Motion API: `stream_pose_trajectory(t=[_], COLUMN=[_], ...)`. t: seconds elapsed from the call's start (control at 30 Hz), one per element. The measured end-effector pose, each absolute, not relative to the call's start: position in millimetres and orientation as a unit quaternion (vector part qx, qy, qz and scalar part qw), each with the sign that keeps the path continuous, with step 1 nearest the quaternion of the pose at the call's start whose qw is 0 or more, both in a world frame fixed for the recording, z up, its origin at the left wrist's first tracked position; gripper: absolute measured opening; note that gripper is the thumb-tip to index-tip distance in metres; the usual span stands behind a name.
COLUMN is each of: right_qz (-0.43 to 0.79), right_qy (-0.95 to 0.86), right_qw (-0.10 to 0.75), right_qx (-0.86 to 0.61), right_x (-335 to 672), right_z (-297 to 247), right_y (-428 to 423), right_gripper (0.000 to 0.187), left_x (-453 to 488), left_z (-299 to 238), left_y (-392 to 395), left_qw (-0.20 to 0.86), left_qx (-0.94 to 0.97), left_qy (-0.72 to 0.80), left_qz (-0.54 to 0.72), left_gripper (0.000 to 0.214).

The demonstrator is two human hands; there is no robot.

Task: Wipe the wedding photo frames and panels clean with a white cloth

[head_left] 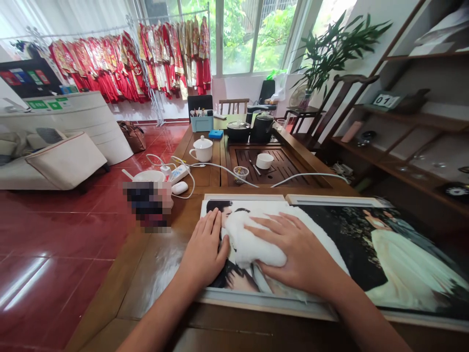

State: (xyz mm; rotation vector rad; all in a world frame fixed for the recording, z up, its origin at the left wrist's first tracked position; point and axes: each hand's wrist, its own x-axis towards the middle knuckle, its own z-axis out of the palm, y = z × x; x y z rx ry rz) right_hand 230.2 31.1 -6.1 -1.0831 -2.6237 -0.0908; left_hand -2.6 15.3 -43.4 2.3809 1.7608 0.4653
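A framed wedding photo lies face up on the wooden table in front of me. My left hand rests flat on its left side, fingers stretched out and holding nothing. Over the middle of the photo, my right hand grips a bunched white cloth and presses it to the surface. The cloth and both hands hide part of the picture. To the right, a second framed photo shows a couple against a dark background.
Behind the photos are a slotted tea tray, a white bowl, a lidded white cup and a black kettle. A white cable crosses the table from a power strip. Shelves stand at right.
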Motion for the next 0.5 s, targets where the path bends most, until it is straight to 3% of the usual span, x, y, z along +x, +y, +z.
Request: stream_pose_trajectory(t=[0.5], right_qz=[-0.079], right_qy=[-0.879], right_qw=[0.17], right_qx=[-0.439], right_x=[246.7], right_z=[-12.2], right_y=[45.9], right_gripper=[0.054], left_x=[-2.8], left_z=[-44.2], left_y=[14.9], left_qw=[0.069], left_qx=[0.79], left_qy=[0.586], left_qz=[0.169], left_gripper=[0.057])
